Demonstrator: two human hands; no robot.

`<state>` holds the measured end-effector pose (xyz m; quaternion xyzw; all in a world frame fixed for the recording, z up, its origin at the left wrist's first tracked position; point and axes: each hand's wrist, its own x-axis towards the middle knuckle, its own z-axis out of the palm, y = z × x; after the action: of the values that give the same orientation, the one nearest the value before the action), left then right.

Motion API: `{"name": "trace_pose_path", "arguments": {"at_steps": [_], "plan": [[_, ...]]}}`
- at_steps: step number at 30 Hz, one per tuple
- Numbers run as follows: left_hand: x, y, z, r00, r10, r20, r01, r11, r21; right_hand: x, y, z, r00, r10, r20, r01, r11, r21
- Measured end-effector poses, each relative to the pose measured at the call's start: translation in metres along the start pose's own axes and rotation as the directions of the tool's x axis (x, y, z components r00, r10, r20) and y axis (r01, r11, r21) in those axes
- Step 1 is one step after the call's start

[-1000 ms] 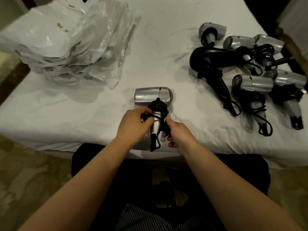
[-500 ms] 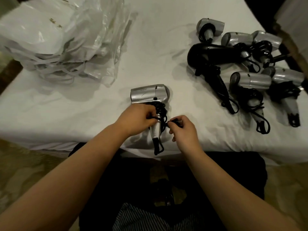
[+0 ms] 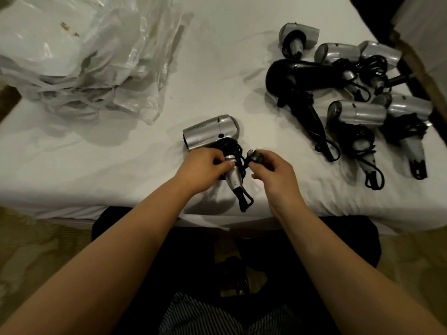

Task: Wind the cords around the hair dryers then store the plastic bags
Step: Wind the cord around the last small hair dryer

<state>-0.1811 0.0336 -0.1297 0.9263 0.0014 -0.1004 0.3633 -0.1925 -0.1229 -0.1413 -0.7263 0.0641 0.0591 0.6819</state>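
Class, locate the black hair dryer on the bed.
In the head view, the black hair dryer lies upper right on the white sheet, among the silver dryers.

No legible text (hair dryer (image 3: pixel 210 131) marking blurred)

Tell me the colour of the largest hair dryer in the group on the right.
Black, seen in the head view.

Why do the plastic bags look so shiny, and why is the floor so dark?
Head view: light glares off the crinkled plastic bags and the silver hair dryer; the white bed sheet is bright, the floor below dim; hands and dryers cast soft shadows; the wide lens bends the bed edge.
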Motion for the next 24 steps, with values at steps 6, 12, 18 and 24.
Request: {"name": "trace_pose_path", "arguments": {"at_steps": [6, 12, 18, 24], "plan": [[-0.007, 0.005, 0.014, 0.968, -0.195, -0.160, 0.142, 0.946, -0.293, 0.000, -0.001, -0.001, 0.995, -0.055, 0.085, 0.061, 0.996, -0.061], [-0.020, 0.005, 0.046, 0.849, -0.496, -0.183, 0.360, 0.795, -0.487, -0.006, 0.016, 0.013, 0.993, 0.084, 0.088, -0.101, 0.972, 0.213], [-0.021, -0.005, 0.042, 0.819, -0.568, 0.081, 0.410, 0.481, -0.775, -0.001, 0.017, 0.013, 0.982, 0.189, 0.013, -0.183, 0.929, 0.322], [-0.022, -0.001, 0.040, 0.849, -0.522, 0.075, 0.353, 0.458, -0.816, 0.014, 0.017, 0.016, 0.951, 0.293, -0.100, -0.237, 0.896, 0.376]]}}
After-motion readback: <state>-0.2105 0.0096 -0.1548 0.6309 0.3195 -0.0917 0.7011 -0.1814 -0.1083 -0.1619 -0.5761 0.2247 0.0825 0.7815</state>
